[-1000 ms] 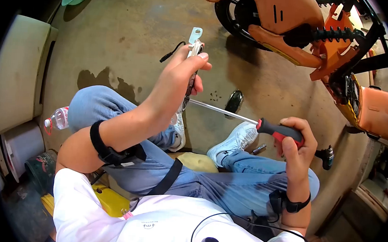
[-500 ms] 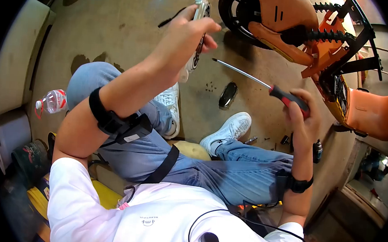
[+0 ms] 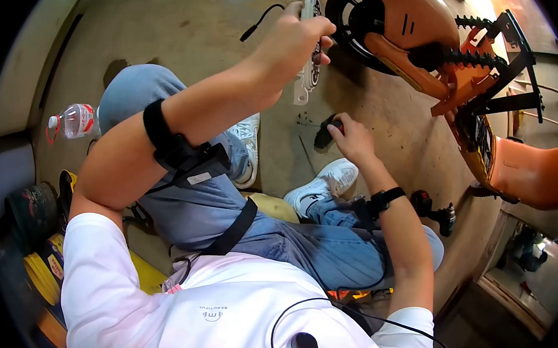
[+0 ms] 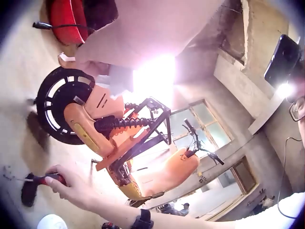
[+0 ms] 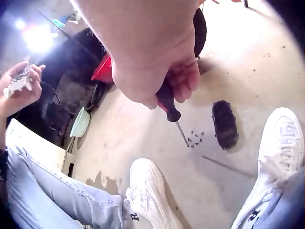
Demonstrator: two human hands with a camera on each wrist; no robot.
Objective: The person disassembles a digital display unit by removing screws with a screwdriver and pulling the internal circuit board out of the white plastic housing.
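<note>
My left hand [image 3: 295, 39] grips a flat whitish part [image 3: 301, 93] with dark round patterns on one face, raised above the floor. Beyond that hand runs a short black cable [image 3: 253, 31] with a plug at its end. In the right wrist view my right hand [image 5: 181, 78] holds a screwdriver [image 5: 172, 113] by its black and red handle, the metal shaft slanting down. Several small dark screws [image 5: 194, 139] lie on the floor by its tip. Beside them rests a glossy black oval cover [image 5: 225, 125].
An orange two-wheeler frame [image 3: 418, 28] with black springs stands at the upper right. A cordless drill [image 3: 444, 218] lies right of my knee, and a clear bottle [image 3: 79, 121] stands at the left. My white shoes [image 5: 148, 191] flank the floor parts. A green basin [image 5: 81, 121] sits farther off.
The screwdriver has come away from the whitish part, and my right hand has swung left and forward, low over the screws. My left hand has moved forward with the part.
</note>
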